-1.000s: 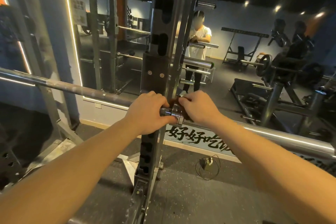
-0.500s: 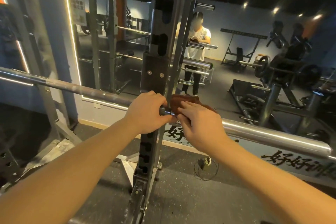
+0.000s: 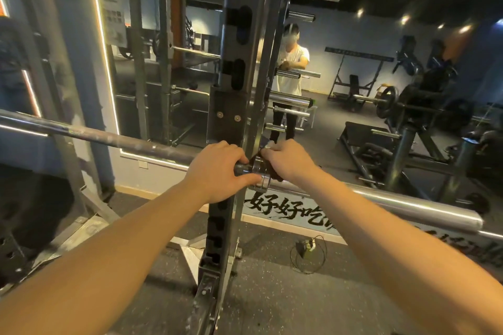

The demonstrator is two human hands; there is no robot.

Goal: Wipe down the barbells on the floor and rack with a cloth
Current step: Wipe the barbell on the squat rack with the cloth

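A steel barbell [image 3: 114, 140] lies across the rack upright [image 3: 228, 122], with its shiny sleeve [image 3: 408, 204] running off to the right. My left hand [image 3: 215, 171] grips the bar just left of the collar [image 3: 258, 174]. My right hand [image 3: 288, 160] holds a dark brown cloth [image 3: 275, 175] wrapped over the sleeve right beside the collar. Most of the cloth is hidden under the fingers.
A wall mirror behind the rack reflects a person, stored bars and gym machines [image 3: 413, 117]. A small charger with a coiled cable [image 3: 307, 249] lies on the rubber floor near the wall. The rack's base [image 3: 212, 280] stands between my arms.
My right hand with the cloth slid left along the sleeve, back up against the collar. The left hand kept its grip on the bar.
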